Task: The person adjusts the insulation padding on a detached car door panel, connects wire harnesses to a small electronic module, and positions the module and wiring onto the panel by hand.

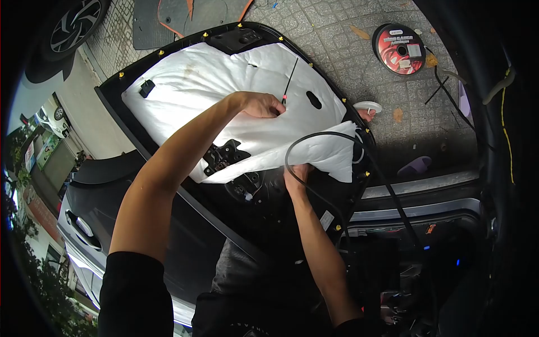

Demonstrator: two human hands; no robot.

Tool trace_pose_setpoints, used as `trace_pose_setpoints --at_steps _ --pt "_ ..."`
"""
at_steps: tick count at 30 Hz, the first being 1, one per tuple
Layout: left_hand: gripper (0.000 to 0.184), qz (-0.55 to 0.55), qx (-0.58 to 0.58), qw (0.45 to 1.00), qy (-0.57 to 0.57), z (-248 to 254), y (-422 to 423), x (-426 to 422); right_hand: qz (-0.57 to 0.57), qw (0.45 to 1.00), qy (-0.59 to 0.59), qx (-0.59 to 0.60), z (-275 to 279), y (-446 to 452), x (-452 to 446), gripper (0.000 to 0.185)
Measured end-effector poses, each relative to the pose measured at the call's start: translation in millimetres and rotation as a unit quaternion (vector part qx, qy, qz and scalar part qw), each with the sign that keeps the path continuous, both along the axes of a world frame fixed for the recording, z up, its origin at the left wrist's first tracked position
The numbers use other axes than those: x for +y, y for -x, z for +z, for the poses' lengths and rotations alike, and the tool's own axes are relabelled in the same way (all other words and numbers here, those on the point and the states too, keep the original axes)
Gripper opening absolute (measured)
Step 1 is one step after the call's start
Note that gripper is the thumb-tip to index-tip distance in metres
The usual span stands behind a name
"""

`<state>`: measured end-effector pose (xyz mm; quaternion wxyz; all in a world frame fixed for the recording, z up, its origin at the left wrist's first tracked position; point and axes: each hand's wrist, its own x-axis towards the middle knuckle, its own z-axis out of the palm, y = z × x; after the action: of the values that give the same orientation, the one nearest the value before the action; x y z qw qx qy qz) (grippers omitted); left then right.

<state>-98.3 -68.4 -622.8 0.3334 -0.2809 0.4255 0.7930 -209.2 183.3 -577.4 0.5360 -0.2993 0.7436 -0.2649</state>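
A black car door panel lies across the view, much of its back covered by white padding. My left hand is closed near the middle of the padding, at the lower end of a thin dark rod with a red band. What exactly its fingers grip is too small to tell. My right hand is at the padding's lower edge, its fingers partly hidden under the lifted flap. A black cable loops over that flap and passes beside my right wrist.
Another person's hand is by a white round object at the panel's right edge. A black and red spool lies on the paving. Yellow clips line the panel's rim. A grey car door stands at lower left.
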Motion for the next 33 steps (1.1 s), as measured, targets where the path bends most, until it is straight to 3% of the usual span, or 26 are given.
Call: trace_pose_setpoints --at_steps 2,3,5,6,9,11,12,15,18,22,28,33 --pt "0.005 0.006 0.017 1.000 0.021 5.2 1.5 2.2 0.120 0.991 0.056 -0.023 0.6 9.0 -1.5 0.028" --pt "0.004 -0.013 0.005 0.998 0.069 5.8 -0.5 5.6 0.120 0.991 0.058 -0.022 0.6 14.3 -4.6 0.028" --pt "0.006 -0.051 0.002 0.986 0.161 7.7 -5.5 11.1 0.191 0.975 -0.005 -0.109 1.4 19.4 -12.5 0.030" --pt "0.008 -0.086 0.005 0.975 0.205 12.0 -3.4 10.1 0.226 0.970 0.057 -0.068 -4.4 19.0 -8.1 0.030" --pt "0.011 -0.155 -0.013 0.937 0.312 20.3 -1.2 17.8 0.269 0.957 0.090 -0.057 -4.3 31.4 -14.8 0.032" --pt "0.010 -0.233 0.017 0.870 0.434 24.5 -0.3 19.3 0.290 0.950 0.107 -0.049 -5.8 34.4 -19.3 0.034" --pt "0.014 -0.299 -0.052 0.866 0.397 33.1 11.3 14.1 0.316 0.942 0.089 -0.064 -6.9 35.6 -19.3 0.035" --pt "0.023 -0.319 -0.058 0.845 0.425 37.7 12.5 16.0 0.355 0.927 0.100 -0.072 -6.1 37.2 -15.7 0.037" --pt "0.037 -0.251 0.017 0.848 0.467 34.4 0.2 16.4 0.369 0.912 0.175 -0.039 -8.8 37.6 -18.8 0.035" --pt "0.042 -0.303 0.000 0.851 0.430 31.7 3.3 6.9 0.341 0.915 0.212 -0.039 -7.7 40.6 -22.3 0.031" --pt "0.047 -0.232 -0.025 0.881 0.412 29.7 -2.3 6.3 0.366 0.901 0.231 0.006 -6.6 42.0 -20.2 0.031" --pt "0.039 -0.109 -0.082 0.906 0.400 22.3 -5.4 7.7 0.361 0.919 0.159 -0.017 5.0 47.5 -21.6 0.033"
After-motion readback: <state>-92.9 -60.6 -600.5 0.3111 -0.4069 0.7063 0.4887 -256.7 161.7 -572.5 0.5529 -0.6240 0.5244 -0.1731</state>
